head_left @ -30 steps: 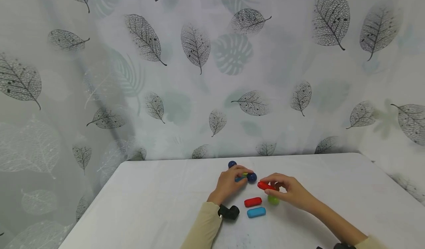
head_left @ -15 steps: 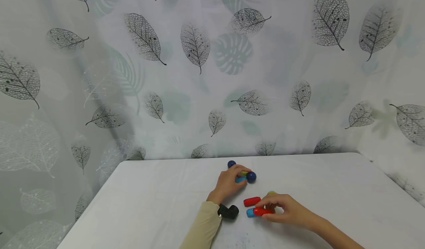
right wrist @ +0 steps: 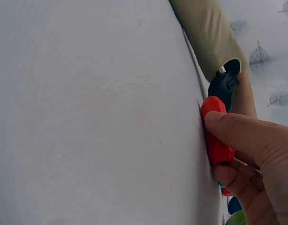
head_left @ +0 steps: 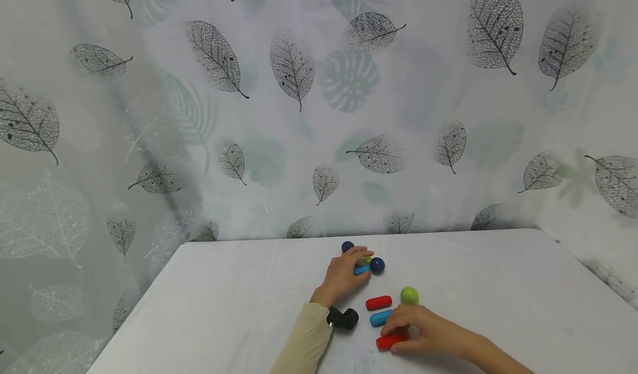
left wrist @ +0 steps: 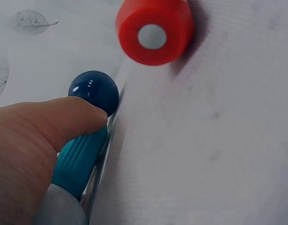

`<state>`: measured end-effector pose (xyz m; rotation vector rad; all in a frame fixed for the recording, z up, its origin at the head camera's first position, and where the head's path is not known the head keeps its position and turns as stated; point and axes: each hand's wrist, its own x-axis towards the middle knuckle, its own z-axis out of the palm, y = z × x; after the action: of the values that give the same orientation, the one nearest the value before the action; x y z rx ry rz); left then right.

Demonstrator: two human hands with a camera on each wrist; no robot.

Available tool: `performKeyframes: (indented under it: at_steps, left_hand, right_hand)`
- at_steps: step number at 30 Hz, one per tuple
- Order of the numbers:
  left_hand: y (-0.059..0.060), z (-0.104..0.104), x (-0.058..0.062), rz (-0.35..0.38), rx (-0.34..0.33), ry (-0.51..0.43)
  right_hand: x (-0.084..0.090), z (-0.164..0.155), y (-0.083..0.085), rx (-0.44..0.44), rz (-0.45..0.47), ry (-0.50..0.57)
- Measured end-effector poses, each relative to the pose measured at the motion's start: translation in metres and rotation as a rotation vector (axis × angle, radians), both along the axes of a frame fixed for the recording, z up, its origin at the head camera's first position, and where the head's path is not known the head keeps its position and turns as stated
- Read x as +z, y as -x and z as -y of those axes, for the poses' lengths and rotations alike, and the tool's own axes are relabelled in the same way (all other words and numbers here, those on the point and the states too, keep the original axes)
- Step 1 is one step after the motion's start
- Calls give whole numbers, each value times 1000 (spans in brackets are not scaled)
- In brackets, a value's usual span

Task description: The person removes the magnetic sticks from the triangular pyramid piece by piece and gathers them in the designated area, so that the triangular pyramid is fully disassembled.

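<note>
My right hand (head_left: 423, 335) pinches 1 red piece (head_left: 390, 341) against the table (head_left: 239, 307); my left hand (head_left: 344, 274) grips a teal piece (left wrist: 80, 159)

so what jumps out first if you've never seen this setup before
Bright little pieces cluster mid-table: a red capsule, a blue capsule just in front of it, and a green ball to their right. The right hand pinches another red piece against the white table near the front edge. Farther back, the left hand grips a teal rod beside a dark blue ball.
</note>
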<state>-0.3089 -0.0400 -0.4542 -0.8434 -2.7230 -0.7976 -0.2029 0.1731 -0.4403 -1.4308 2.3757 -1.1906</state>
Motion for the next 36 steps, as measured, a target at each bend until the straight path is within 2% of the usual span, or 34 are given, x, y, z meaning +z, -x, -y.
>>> performKeyframes:
  at_steps: [4,10,17,29,36]
  left_hand:
    - [-1,0,1,-4,0,6]
    - [-1,0,0,-9,4,-1]
    - [0,1,-1,-6,6,-7]
    - [-2,0,3,-38,5,50]
    - [-3,-1,4,-32,17,120]
  right_hand:
    - [0,1,-2,-14,-7,-27]
    - [-2,0,0,12,45,104]
    - [3,-2,3,-12,-6,166]
    - [10,7,20,-82,-102,237]
    - [15,8,34,-153,-95,228]
